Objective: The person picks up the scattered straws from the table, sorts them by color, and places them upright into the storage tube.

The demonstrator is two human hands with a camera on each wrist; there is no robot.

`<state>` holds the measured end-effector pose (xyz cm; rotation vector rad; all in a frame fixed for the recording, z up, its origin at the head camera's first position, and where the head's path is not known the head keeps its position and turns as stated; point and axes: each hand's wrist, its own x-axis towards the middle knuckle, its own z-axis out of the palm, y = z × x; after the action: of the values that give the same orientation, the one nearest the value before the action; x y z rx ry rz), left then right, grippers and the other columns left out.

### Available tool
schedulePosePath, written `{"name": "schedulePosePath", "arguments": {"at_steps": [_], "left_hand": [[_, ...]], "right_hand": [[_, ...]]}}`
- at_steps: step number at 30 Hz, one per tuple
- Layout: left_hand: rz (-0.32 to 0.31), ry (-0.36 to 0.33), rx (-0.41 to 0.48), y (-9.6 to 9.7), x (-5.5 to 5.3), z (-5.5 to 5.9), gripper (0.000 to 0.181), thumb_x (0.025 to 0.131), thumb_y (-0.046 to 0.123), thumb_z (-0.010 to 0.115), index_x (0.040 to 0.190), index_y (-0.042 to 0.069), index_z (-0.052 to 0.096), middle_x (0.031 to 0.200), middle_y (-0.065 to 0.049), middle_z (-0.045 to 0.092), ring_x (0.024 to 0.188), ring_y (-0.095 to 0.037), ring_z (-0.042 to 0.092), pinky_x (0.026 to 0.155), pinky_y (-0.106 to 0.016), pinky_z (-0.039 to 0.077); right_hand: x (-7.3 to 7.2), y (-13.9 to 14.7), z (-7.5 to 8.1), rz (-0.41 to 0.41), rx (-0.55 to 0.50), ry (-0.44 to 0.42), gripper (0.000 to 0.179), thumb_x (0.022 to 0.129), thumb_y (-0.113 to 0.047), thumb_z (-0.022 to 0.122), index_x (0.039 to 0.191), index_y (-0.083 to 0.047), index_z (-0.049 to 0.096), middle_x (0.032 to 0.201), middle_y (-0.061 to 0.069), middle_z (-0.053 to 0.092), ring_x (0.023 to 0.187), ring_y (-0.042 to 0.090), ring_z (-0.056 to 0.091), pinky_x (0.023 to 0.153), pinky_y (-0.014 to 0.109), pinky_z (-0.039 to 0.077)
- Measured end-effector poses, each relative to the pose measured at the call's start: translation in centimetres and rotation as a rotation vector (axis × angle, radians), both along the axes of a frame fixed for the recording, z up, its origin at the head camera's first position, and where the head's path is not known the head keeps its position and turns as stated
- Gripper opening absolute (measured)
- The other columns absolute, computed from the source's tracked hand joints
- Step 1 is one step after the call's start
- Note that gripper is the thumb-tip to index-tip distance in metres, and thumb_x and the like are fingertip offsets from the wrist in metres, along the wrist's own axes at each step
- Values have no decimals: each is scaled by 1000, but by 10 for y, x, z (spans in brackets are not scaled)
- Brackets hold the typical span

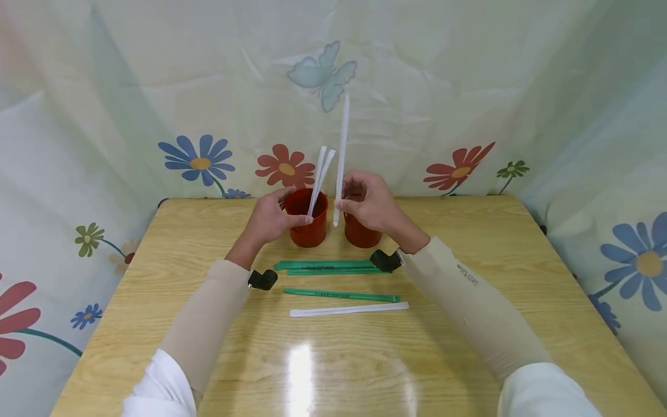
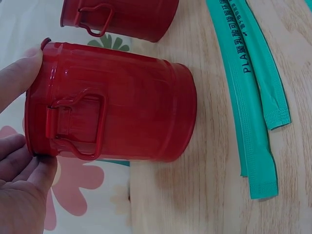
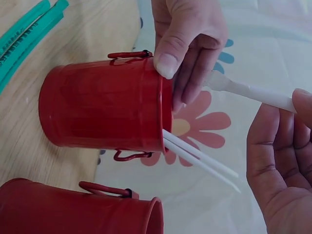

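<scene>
My left hand [image 1: 268, 217] grips the rim of the left small red bucket [image 1: 308, 234], thumb at one side and fingers at the other. That bucket stands upright on the table, and two white paper-wrapped straws [image 3: 200, 158] lean inside it, their tops sticking out. Between thumb and fingers, my right hand [image 1: 369, 200] pinches another white-wrapped straw [image 1: 342, 145] near its lower end. This straw is nearly vertical, its lower tip just right of the left bucket and apart from it. Behind the right hand stands a second red bucket [image 1: 363, 234], partly hidden; its inside cannot be seen.
Several green-wrapped straws lie across the table [image 1: 458, 370]: a group [image 1: 328, 266] just in front of the buckets and a single one [image 1: 341, 295] nearer. In front of that lies a white-wrapped straw [image 1: 349, 310]. A flowered curtain [image 1: 396, 116] hangs behind the table.
</scene>
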<state>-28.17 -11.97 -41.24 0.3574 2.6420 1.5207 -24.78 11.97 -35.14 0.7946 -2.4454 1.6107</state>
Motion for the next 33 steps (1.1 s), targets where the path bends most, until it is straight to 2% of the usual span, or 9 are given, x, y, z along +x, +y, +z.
{"name": "schedulePosePath", "arguments": {"at_steps": [8,17,21,28,33], "left_hand": [[-18,-20,-13,4,-2,1,88,78,35,84,151,12,40,146,-6,53,133,-29,52,101,-44,54],[-22,-21,-24,-3,-3,-1,89,79,40,82,152,15,38,147,-4,52,133,-29,51,101,-44,54],[-10,-22,-22,-3,-4,-2,90,77,39,84,151,14,39,147,-5,53,134,-29,51,102,-44,53],[-5,-11,-6,-1,-4,-2,89,76,37,85,150,13,41,146,-6,53,134,-30,51,102,-44,53],[2,-13,-7,-1,-4,-1,88,76,36,85,150,14,42,146,-4,54,135,-28,51,102,-43,53]], "right_hand": [[-10,-3,2,-55,-43,8,12,83,4,71,90,2,62,82,12,63,78,20,64,72,24,57],[-19,-11,7,-58,-46,31,13,84,3,72,94,1,64,91,15,67,80,21,64,75,24,58],[-21,-16,9,-60,-79,30,13,83,3,73,91,3,63,86,15,67,79,22,63,74,23,58],[-23,-20,12,-86,-155,-6,14,81,4,74,88,4,62,79,5,66,76,21,63,73,23,59],[-27,-22,11,-115,-156,-19,13,80,3,75,86,2,63,78,6,66,74,21,64,70,24,59]]}}
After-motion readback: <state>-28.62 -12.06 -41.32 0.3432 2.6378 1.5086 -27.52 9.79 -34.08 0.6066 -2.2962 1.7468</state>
